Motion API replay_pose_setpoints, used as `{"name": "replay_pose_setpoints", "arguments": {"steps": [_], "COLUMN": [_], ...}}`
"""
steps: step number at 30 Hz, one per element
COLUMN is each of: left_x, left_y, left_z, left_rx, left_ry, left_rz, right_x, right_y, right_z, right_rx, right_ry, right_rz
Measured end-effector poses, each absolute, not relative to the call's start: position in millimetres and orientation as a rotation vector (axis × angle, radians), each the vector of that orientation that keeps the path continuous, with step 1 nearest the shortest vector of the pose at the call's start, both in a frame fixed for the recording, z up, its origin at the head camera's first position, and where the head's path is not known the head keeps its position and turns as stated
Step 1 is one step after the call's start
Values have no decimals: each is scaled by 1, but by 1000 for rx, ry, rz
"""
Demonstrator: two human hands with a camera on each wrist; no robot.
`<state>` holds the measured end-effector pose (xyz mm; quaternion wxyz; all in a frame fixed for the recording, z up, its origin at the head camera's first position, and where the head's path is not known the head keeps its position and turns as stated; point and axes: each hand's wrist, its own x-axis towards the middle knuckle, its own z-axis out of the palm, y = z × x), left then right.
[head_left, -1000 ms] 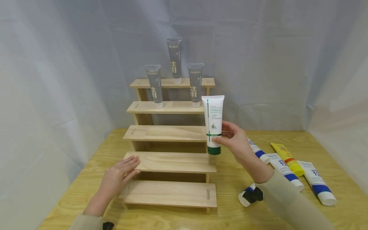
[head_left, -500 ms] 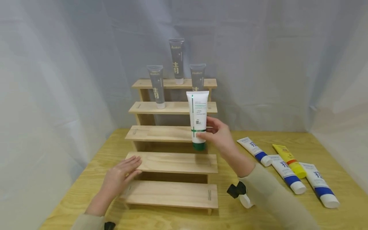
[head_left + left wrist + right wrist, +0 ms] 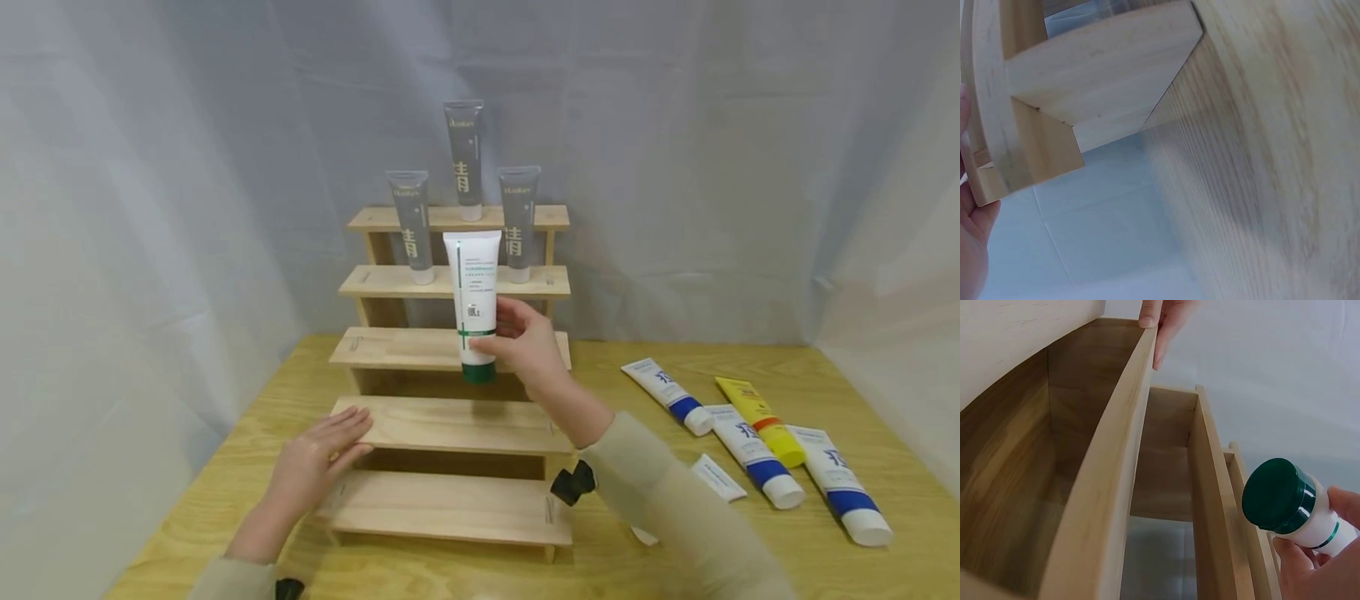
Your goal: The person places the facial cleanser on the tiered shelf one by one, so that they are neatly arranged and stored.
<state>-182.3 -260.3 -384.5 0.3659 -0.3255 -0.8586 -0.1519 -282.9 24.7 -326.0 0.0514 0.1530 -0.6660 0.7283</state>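
My right hand [image 3: 536, 350] grips a white squeeze tube [image 3: 474, 271] with a green cap [image 3: 1272, 495], held upright, cap down. In the head view it hovers in front of the middle step of a five-step wooden display stand [image 3: 450, 425], apart from the boards. At the left end of the second step from the bottom, my left hand [image 3: 318, 454] holds the board's edge, fingers on top and thumb against its front. Three grey tubes stand cap down: one tube [image 3: 465, 158] on the top step, a left tube [image 3: 411, 225] and a right tube [image 3: 519, 221] one step below.
On the table's right lie several white tubes with blue bands, among them one [image 3: 667, 396] at the back and one [image 3: 840, 483] at the far right. A yellow tube [image 3: 757, 421] lies between them. Another white tube [image 3: 717, 478] is partly behind my right sleeve. Pale curtains surround the table.
My right hand has carried the white tube leftward and slightly up, from the stand's right edge to before its middle. My left hand has kept its place on the board.
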Motion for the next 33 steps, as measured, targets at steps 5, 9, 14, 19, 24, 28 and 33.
{"name": "replay_pose_setpoints", "arguments": {"steps": [5, 9, 14, 19, 24, 28, 33], "left_x": [-182, -182, -182, -182, -182, -182, -182], "left_y": [-261, -261, -260, -260, -260, -260, -260], "left_z": [-386, -386, -386, -386, -386, -386, -386], "left_rx": [-836, -836, -833, -828, -832, -829, -826], "left_ry": [-2208, -2207, -2217, -2224, -2218, -2216, -2225], "left_rz": [-387, -389, -385, -385, -394, -392, -390], "right_x": [-317, -316, -307, -277, -263, -256, -257], "right_y": [4, -13, -26, -30, -34, -38, -42], "right_z": [-356, -356, -343, -313, -295, -284, -283], "right_rx": [506, 527, 523, 500, 470, 442, 452], "right_ry": [-2030, -2011, -1985, -1954, -2006, -2041, -2022], "right_rz": [2173, 2149, 2169, 2205, 2145, 2123, 2101]}}
